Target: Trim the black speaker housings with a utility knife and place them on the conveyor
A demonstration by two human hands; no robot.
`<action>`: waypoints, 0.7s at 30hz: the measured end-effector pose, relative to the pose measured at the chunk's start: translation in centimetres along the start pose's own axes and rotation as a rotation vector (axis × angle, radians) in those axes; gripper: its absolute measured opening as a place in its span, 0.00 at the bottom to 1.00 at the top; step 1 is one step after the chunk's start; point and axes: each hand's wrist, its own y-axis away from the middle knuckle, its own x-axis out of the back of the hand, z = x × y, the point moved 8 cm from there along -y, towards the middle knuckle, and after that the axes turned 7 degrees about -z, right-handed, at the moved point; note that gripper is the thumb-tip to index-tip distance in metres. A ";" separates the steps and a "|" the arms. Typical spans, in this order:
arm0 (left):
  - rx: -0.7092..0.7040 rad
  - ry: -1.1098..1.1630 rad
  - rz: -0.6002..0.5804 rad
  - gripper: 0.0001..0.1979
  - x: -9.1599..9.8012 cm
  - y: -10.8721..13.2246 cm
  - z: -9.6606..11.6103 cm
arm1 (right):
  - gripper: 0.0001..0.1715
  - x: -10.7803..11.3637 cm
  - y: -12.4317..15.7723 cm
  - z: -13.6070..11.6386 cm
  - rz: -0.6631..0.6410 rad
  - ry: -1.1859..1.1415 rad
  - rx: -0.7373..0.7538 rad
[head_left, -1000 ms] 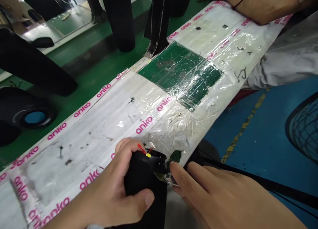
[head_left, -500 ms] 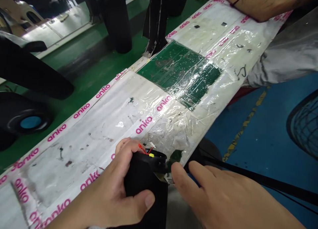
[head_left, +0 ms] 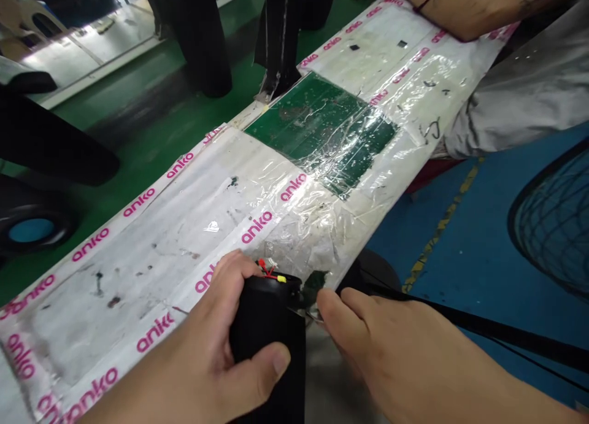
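Observation:
My left hand [head_left: 216, 344] is wrapped round a black cylindrical part [head_left: 267, 326] at the near edge of a long workbench [head_left: 151, 246]. Thin red wires with a yellow tip [head_left: 271, 272] stick out of the part's top. My right hand [head_left: 391, 344] lies just right of the part, its fingers together and its fingertips touching a small metal piece [head_left: 313, 316] at the part's side. What the fingertips pinch is too small to make out.
The bench is wrapped in white sheet, clear film and pink "anko" tape, with a green patch [head_left: 322, 129]. Another person's forearm [head_left: 460, 7] rests at its far end. A black cable [head_left: 483, 332] runs right over a blue floor. A fan grille [head_left: 556, 221] stands at right. Black shapes [head_left: 55, 142] lie left.
The view has drifted slightly, so everything sits a little lower left. My right fingertips have closed in toward the black part. My left hand keeps its grip.

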 end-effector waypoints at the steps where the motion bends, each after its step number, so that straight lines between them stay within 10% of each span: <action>1: 0.015 -0.016 0.013 0.24 0.0 0.0 0.0 | 0.36 -0.3 -0.2 0.2 -0.046 0.015 -0.014; 7: 0.084 -0.038 0.051 0.17 -0.2 0.2 -0.1 | 0.16 -1.5 -1.5 1.3 -0.174 0.006 0.005; 16: 0.021 -0.168 0.052 0.19 -1.1 0.2 1.6 | 0.19 1.9 1.1 0.6 -0.106 0.085 -0.026; 21: 0.109 -0.265 0.109 0.19 -0.4 1.3 1.1 | 0.12 2.9 4.0 2.9 0.185 -0.082 -0.026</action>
